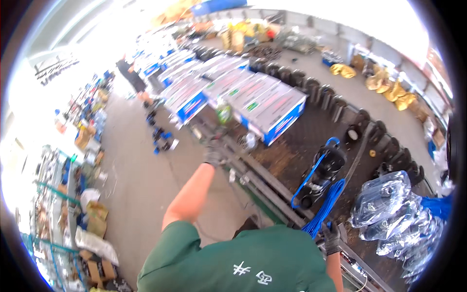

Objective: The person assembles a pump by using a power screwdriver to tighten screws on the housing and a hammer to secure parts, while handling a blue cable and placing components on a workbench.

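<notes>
My left hand, in a dark grey glove, reaches forward to the near edge of the long workbench. Its fingers are blurred, and whether they grip anything there is unclear. Low on the right is my right hand, also gloved, at the bench edge beside a coil of blue cable. The fingers of that hand are mostly hidden. Just beyond the coil, a black pump-like machine lies on the bench with blue cable running along it.
Long cartons in white and blue cover the bench's far part. Black round castings line its far side. Clear plastic bags are heaped at right. Shelving stands left across the floor. Another person stands farther back.
</notes>
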Demonstrator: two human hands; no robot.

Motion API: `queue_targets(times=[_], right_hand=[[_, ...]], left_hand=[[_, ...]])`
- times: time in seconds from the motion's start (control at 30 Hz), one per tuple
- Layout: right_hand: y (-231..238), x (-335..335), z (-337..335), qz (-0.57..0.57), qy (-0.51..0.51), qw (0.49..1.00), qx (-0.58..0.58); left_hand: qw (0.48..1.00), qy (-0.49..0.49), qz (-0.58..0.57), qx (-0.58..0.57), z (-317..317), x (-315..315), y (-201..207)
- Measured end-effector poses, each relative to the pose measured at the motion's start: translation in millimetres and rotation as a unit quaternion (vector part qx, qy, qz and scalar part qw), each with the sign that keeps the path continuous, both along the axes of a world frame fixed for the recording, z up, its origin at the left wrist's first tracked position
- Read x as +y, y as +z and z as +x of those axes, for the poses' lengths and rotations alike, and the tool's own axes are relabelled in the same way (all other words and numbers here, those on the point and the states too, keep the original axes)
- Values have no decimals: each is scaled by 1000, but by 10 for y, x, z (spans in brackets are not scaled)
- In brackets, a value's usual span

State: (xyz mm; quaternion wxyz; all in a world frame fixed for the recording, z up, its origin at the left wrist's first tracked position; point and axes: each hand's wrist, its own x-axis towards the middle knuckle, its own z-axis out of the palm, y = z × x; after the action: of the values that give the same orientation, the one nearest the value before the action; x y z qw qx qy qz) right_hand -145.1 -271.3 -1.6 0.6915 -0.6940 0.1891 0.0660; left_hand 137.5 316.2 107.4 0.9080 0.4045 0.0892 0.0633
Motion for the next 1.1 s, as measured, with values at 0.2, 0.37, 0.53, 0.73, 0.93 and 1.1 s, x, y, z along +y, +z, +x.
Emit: queue_targets(times=[0.2,0.37,0.53,0.73,0.93,1.1], right_hand=[[-690,17,-106,-32,-95,993,-66],[-910,46,-149,-31,-205,978,-17],[-939,322,-94,-15,-288,957,-42],[-1102,507,-257,-7,-384,917,-105],[-1100,629,-233,-28,-405,910,-83],[-950,805,-306,-70,-399,912,-71]], left_hand=[[954,213,167,-130,1366,446,1750],[962,181,120,-167,2258,-73,2833],[931,215,222,-194,3087,-281,3069],[778,296,470,-294,3272,-788,3128],[629,325,625,-328,3125,-830,3170],[575,248,701,-342,3061,-893,3105]])
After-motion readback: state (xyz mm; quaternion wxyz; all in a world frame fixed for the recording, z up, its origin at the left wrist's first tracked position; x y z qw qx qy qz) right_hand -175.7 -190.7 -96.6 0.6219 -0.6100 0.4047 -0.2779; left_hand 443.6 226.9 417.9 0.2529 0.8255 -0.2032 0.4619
